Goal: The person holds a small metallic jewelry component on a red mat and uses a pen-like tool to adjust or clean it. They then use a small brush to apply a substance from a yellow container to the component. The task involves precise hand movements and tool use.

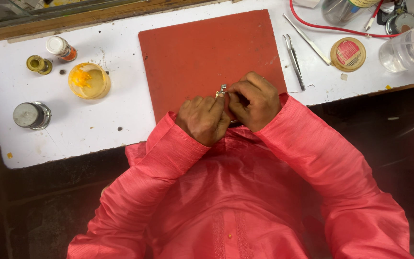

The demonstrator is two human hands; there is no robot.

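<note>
Mat point(207, 52) on table point(111, 120), dish point(89, 80) left, tweezers point(294, 61) right.

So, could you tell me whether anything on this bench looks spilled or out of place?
Nothing major. Yellow paste is smeared unevenly inside the small dish, and a few dark specks and crumbs dot the white tabletop. Both hands, left hand and right hand, hold a small metal piece together.

Small craft workshop bench: white worktop point(97, 124) carrying a red rectangular work mat point(202, 52), steel tweezers point(294, 60) at two o'clock, a glass dish of yellow paste point(89, 80) at ten o'clock.
</note>
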